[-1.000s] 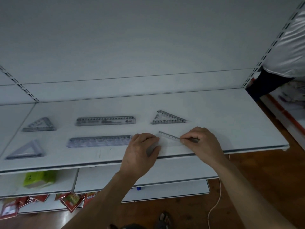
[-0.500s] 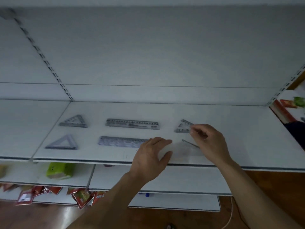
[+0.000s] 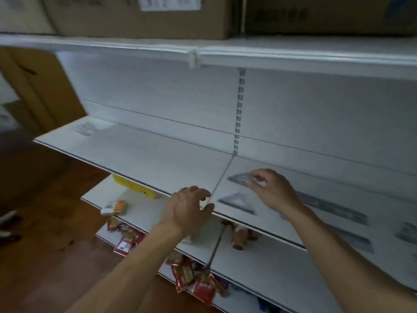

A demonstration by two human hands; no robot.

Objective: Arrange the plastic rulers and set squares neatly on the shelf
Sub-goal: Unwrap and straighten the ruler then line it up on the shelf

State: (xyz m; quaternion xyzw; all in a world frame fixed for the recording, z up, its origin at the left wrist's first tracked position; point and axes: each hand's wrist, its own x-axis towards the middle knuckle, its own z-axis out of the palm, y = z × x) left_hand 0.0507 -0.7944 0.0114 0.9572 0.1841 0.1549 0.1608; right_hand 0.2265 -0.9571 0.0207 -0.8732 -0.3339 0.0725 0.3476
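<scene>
Head view, much blurred: on the white metal shelf (image 3: 146, 154), just right of the seam between its two panels, lie two clear grey plastic triangular set squares. The rear set square (image 3: 239, 178) is towards the back and the front set square (image 3: 237, 203) is close to the front edge. The right hand (image 3: 274, 192) hangs over the shelf with fingers spread and only slightly bent, its grip released. Its fingertips (image 3: 253, 178) overlap the right end of the rear set square, but the blur hides whether they touch it. The left hand (image 3: 188, 208) is at the shelf's front edge, just left of the front set square, fingers loosely curled, grip released and holding nothing. Beyond the right wrist two long clear grey plastic rulers, the back ruler (image 3: 334, 207) and the front ruler (image 3: 354, 239), lie flat one behind the other. On a lower shelf (image 3: 140, 213) lie red foil packets (image 3: 198, 288), and brown cardboard boxes (image 3: 135, 16) stand on top.
</scene>
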